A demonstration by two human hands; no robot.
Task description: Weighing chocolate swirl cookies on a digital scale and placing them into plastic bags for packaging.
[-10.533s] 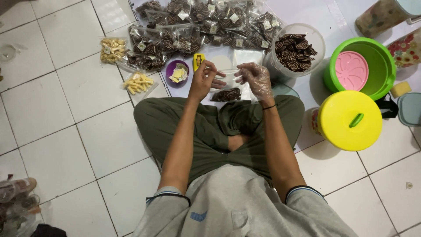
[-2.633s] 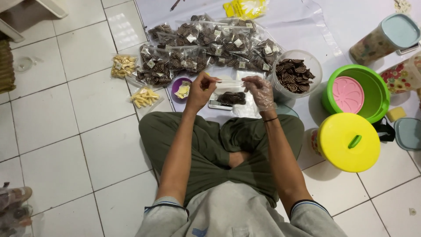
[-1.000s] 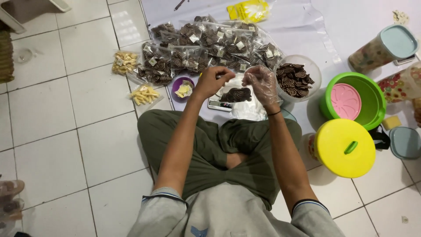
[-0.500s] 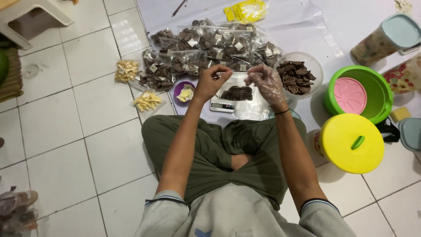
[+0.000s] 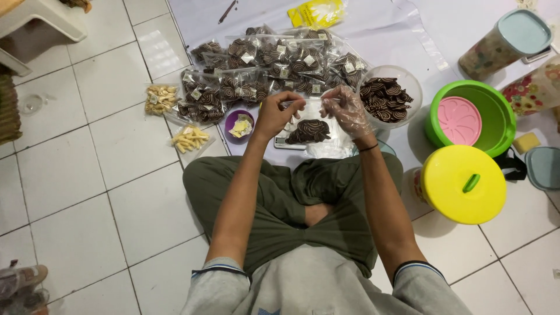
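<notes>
Both hands now sit raised and close together, the left hand (image 5: pixel 280 114) and gloved right hand (image 5: pixel 348 111) pinching the top of a clear bag (image 5: pixel 315 125) of dark swirl cookies, which stood lower and slacker on the small scale (image 5: pixel 282 142) seconds earlier.

Yellow lid (image 5: pixel 464 184) on the tiled floor (image 5: pixel 70 175); green tub (image 5: pixel 472 118) just beyond it; purple cup (image 5: pixel 240 125) beside two bags of pale snacks (image 5: pixel 189 139); stool (image 5: pixel 41 20) at far left.
</notes>
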